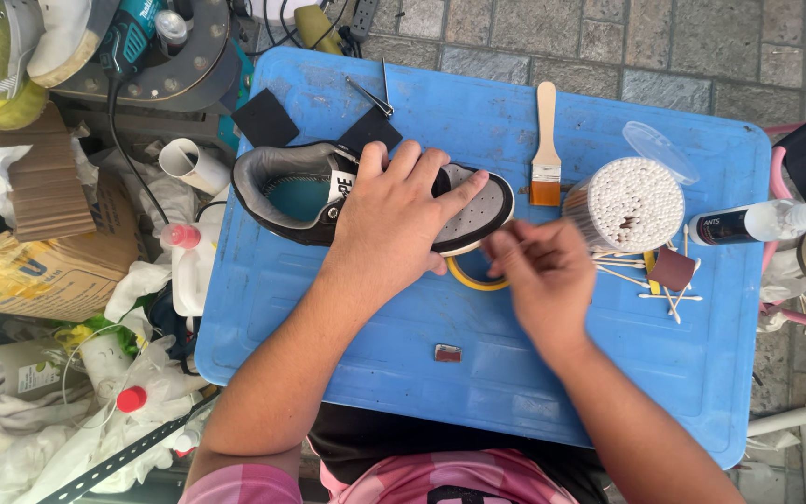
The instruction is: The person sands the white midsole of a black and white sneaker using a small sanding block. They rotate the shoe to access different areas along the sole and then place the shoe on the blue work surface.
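left hand flat on shoe; right hand pinching.

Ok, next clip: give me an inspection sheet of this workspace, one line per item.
Surface: blue plastic lid serving as table.
Job's things: black-and-white shoe lying on its side; yellow tape roll under its toe.
Clutter: paintbrush, tub of cotton swabs, loose swabs, spray bottle, black patches, scissors.
Grippers: left hand presses on the shoe; right hand pinches at the toe, what it holds unclear.
Cables: black cord from power tool.
Surroundings: stone paving, rags, cardboard.
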A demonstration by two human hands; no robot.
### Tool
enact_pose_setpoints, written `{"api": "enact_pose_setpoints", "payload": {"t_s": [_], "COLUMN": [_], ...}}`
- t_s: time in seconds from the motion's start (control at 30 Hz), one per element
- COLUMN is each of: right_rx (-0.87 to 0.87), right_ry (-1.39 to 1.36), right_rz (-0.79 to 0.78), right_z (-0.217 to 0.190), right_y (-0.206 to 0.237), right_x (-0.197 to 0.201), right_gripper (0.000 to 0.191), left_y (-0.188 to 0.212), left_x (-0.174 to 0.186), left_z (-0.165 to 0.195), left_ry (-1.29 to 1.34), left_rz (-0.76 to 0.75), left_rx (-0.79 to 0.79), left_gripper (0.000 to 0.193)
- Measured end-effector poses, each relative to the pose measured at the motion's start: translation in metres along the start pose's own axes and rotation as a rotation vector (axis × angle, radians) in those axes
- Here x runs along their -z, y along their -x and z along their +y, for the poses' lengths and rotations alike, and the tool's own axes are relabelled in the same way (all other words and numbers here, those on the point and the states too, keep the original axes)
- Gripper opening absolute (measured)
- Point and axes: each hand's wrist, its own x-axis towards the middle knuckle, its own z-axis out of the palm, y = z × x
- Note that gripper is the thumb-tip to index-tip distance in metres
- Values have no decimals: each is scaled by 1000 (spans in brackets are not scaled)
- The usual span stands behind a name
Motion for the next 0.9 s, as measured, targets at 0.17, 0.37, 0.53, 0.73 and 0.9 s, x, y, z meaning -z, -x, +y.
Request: {"api": "enact_pose_setpoints", "payload": {"t_s": [0.17,0.37,0.53,0.73,0.9], "right_rx": [-6,-9,0,5,-56], "right_ry": [54,29,46,37,55], "right_rz": [-4,-47,-12,4,-60], "right_z": [-1,1,3,2,-4], "right_y": [-1,-4,-5,-8,-4], "right_x": [1,2,4,5,2], "right_gripper": [14,13,14,15,14], "left_y": [-1,-3,0,-1,-1], "left_x": [0,0,3,5,4], "left_z": [0,0,0,-1,0], "left_ry": [8,-4,4,33,43], "left_rz": [-21,13,-40,-28,-47], "left_rx": [25,16,27,20,37], "left_gripper": [100,101,101,100,101]}}
